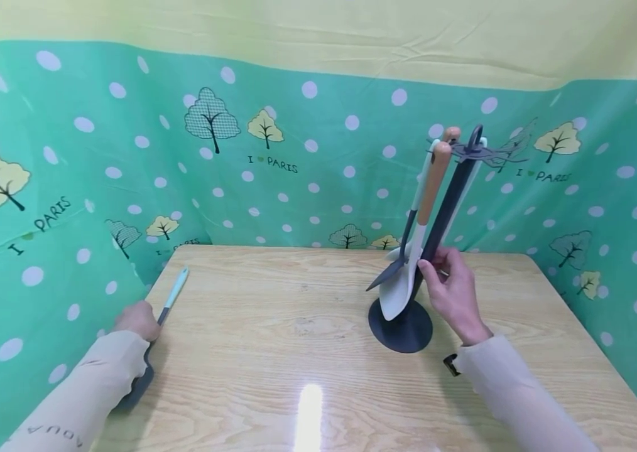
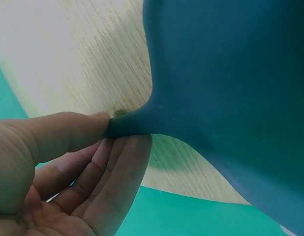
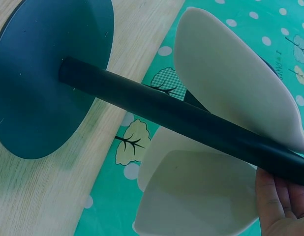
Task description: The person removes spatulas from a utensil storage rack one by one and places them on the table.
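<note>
At the table's left side, my left hand (image 1: 139, 321) pinches the dark neck of a spatula (image 2: 201, 73) between thumb and fingers. The spatula's mint handle (image 1: 177, 287) points away from me, and its wide dark head lies toward me, partly under the sleeve. My right hand (image 1: 455, 292) grips the black pole of a utensil stand (image 1: 444, 210), whose round base (image 1: 400, 329) is on the table. From the stand's top hang a white turner (image 1: 394, 295) with a wooden handle, a dark-headed utensil (image 1: 392, 271) with a mint handle, and others partly hidden behind the pole.
The light wooden table (image 1: 273, 351) meets a green dotted cloth (image 1: 273, 207) at its back and sides. A wire whisk (image 1: 513, 147) shows at the right of the stand's top. Light glares off the table's near middle.
</note>
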`<state>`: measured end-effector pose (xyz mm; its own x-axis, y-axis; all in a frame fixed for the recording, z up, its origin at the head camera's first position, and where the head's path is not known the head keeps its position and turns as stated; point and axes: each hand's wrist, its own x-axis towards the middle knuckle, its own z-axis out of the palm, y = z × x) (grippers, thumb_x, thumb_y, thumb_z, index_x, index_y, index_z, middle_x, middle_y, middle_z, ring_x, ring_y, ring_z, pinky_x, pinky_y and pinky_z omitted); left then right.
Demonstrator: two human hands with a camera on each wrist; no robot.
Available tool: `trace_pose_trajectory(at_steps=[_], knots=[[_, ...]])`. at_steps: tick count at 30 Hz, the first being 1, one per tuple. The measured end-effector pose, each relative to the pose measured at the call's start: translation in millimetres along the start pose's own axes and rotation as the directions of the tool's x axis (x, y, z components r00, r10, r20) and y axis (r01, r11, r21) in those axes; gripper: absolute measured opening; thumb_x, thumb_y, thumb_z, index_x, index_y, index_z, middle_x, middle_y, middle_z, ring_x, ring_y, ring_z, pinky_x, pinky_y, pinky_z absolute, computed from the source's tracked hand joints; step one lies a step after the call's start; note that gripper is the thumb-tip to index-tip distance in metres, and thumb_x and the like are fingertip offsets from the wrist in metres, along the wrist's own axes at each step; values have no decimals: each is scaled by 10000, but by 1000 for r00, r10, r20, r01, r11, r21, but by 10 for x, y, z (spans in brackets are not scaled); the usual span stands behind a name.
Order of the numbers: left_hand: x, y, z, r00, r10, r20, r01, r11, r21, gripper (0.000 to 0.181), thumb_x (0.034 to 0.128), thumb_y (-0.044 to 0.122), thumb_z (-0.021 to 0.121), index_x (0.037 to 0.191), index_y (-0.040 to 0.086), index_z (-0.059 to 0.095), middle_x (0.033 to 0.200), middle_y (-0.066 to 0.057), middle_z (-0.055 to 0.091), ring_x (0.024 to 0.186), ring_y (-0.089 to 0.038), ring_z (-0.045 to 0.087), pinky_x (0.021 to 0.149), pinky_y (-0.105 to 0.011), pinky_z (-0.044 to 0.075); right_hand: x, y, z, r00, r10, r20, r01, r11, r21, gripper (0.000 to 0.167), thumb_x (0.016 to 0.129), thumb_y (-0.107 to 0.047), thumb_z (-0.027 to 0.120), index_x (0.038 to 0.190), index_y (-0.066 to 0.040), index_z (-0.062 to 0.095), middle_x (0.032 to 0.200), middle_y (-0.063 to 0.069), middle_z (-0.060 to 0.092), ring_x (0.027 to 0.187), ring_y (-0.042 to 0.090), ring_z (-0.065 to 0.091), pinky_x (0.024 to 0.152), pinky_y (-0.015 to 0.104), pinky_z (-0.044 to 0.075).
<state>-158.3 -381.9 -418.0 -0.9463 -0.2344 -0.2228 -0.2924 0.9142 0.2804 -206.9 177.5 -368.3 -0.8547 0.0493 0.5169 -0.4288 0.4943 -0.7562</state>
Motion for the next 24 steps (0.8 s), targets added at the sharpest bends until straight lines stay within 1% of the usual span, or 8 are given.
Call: trace_pose_trajectory(at_steps=[5,11,14,20,24], knots=[[4,-41,7,1000,11,-8,-11,1000,13,53,732,-46,551,760,-90,540,691,-163,509,630,-293,496,533,-353,449,11,-1,23,1000,-6,11,6,1000,-7,242,952,-169,594,1107,1,520,969,106,599,882,177,597,741,88,476],[-1,-50,25,999,27,-18,-27,999,18,43,716,-52,559,738,-86,544,663,-151,507,604,-279,488,517,-350,452,14,26,31,1000,-28,-2,28,1000,-15,215,954,-159,589,1066,11,519,940,103,598,860,190,604,729,85,464],[-13,-32,18,999,33,-12,-32,999,23,30,725,-55,551,735,-82,543,664,-148,508,605,-280,486,519,-353,449,8,30,23,999,-32,-2,32,999,-18,209,953,-154,589,1061,10,519,935,97,597,860,187,606,728,86,463],[-45,35,-16,1000,26,4,-26,999,19,59,755,-51,544,778,-105,539,682,-164,510,620,-291,496,534,-364,451,4,13,2,1000,-17,4,17,1000,-1,213,953,-160,592,1071,3,522,944,93,596,875,178,606,745,91,469],[-34,43,-27,999,37,8,-37,999,21,66,755,-49,542,786,-107,536,687,-163,507,623,-289,496,538,-364,452,6,16,-4,1000,-10,1,10,1000,-8,204,947,-145,599,1078,-5,526,952,89,598,870,160,601,736,89,467]])
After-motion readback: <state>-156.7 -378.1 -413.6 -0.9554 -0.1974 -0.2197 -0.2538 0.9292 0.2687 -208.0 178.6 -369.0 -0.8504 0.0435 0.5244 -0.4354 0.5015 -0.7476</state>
